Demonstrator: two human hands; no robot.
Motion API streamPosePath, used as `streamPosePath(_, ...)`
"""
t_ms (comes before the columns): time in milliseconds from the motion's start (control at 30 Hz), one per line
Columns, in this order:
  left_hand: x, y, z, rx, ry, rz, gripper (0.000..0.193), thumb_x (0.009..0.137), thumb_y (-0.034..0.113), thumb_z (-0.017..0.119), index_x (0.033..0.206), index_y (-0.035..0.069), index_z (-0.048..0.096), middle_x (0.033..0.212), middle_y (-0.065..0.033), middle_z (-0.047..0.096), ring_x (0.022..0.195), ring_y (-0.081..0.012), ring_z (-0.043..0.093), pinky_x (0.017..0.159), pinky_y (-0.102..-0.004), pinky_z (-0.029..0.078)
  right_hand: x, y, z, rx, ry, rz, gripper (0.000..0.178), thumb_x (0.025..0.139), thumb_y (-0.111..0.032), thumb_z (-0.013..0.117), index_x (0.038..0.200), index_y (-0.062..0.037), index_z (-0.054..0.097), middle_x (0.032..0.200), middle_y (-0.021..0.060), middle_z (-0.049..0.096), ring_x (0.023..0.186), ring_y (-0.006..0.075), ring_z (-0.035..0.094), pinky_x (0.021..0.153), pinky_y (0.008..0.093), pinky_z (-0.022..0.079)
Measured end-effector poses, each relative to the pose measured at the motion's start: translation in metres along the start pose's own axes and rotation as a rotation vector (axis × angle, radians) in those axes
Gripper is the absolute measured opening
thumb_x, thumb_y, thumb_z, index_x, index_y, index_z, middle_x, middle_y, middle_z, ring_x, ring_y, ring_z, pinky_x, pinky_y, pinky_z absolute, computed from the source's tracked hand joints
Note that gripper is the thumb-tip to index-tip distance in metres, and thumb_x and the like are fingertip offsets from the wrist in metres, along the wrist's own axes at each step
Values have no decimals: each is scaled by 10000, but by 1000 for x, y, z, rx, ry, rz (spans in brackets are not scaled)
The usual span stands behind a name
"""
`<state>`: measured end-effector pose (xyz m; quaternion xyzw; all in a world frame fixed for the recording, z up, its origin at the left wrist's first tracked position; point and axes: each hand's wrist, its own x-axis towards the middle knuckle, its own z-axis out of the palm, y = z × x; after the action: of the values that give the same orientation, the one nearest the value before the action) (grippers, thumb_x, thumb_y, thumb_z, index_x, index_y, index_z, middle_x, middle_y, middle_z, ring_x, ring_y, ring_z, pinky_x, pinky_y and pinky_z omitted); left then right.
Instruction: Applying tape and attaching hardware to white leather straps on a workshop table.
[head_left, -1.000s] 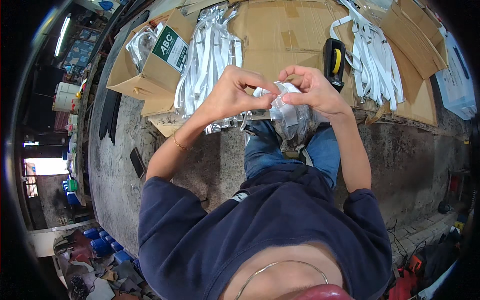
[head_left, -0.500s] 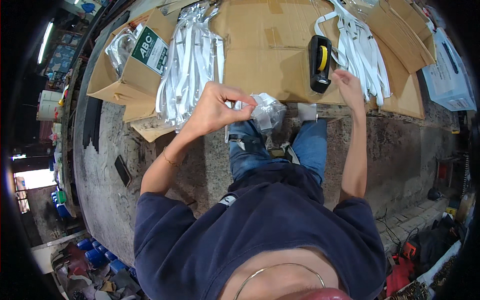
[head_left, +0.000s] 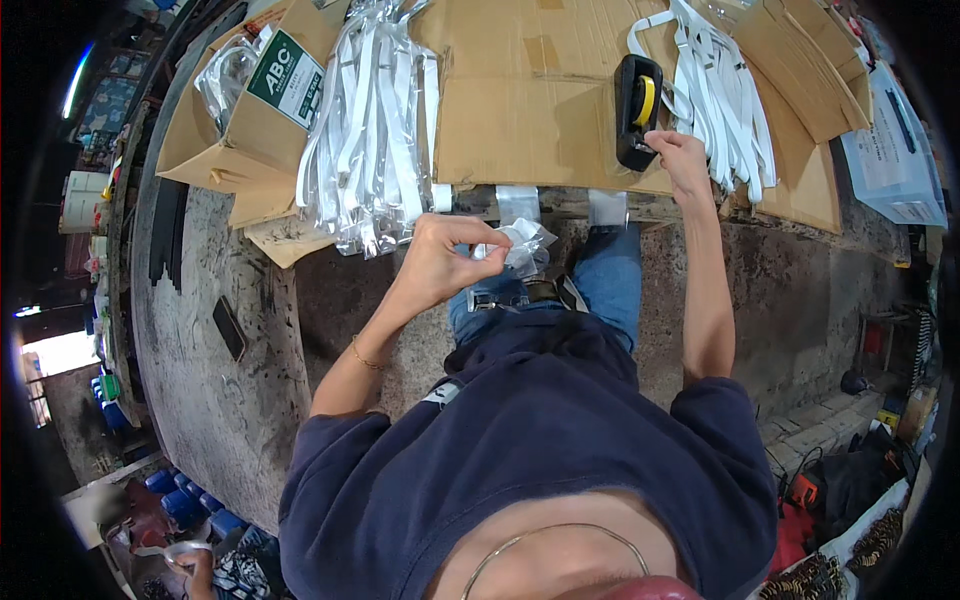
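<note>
My left hand (head_left: pixel 450 262) is closed in a pinch at the upper left edge of a crumpled clear plastic bag (head_left: pixel 532 250). The bag hangs above my lap, close to the front edge of the table; what is inside it cannot be made out. Farther right, my right hand (head_left: pixel 685 168) has its thumb and forefinger together against the near end of a black tape dispenser (head_left: pixel 627 105) with a yellow roll core. Whatever lies between those fingertips is too small to tell. The dispenser rests on a cardboard sheet (head_left: pixel 520 120).
Bagged white straps (head_left: pixel 368 140) lie left of the sheet's middle, loose white straps (head_left: pixel 715 100) right. Beyond stand an open carton (head_left: pixel 215 165), another box (head_left: pixel 800 80) and a plastic bin (head_left: pixel 890 150). Clear strips (head_left: pixel 517 204) hang over the front edge. A phone (head_left: pixel 229 328) lies left.
My right hand has moved left onto the near end of the tape dispenser. My left hand has come down toward my lap with the plastic bag. Another person's hand has appeared at the lower left.
</note>
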<state>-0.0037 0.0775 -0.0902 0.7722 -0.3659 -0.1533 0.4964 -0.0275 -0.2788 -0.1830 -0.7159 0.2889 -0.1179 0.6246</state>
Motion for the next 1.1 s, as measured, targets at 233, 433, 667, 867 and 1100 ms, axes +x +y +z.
streamPosePath(233, -19, -17, 17, -121, 36, -134, 97, 735, 22, 686, 811, -35, 708, 733, -105, 693, 657, -122, 644, 597, -253, 505, -6, -19, -5, -27, 149, -101, 243, 803, -114, 711, 942, 83, 683, 800, 67, 669, 714, 109, 589, 673, 236, 457)
streamPosePath(433, -30, -24, 25, -134, 64, -154, 103, 731, 32, 694, 806, -38, 707, 750, -105, 699, 670, -130, 650, 636, -254, 502, -26, -12, -9, 250, -9, 82, 244, 775, -58, 735, 958, 80, 651, 706, 32, 615, 567, 68, 513, 506, 206, 402)
streamPosePath(667, -30, -31, 27, -149, 97, -174, 105, 728, 37, 686, 805, -31, 710, 751, -96, 701, 684, -127, 653, 660, -249, 497, -45, -5, 5, 155, 113, 28, 368, 760, -26, 741, 1085, 44, 584, 728, 35, 621, 553, 62, 492, 476, 203, 376)
streamPosePath(867, -30, -35, 24, -152, 111, -165, 96, 752, -2, 674, 831, -42, 711, 766, -99, 692, 682, -115, 638, 635, -248, 523, -51, 6, 6, 54, 78, -29, 331, 773, -42, 724, 1091, -26, 632, 696, 22, 632, 553, 73, 495, 502, 234, 399)
streamPosePath(1100, -26, -34, 21, -287, 219, -243, 115, 760, 9, 686, 853, -55, 709, 770, -94, 702, 686, -113, 649, 629, -240, 515, -86, 2, 29, -521, 187, -302, 410, 809, 2, 637, 1216, -28, 600, 670, 42, 646, 595, 89, 546, 595, 276, 459)
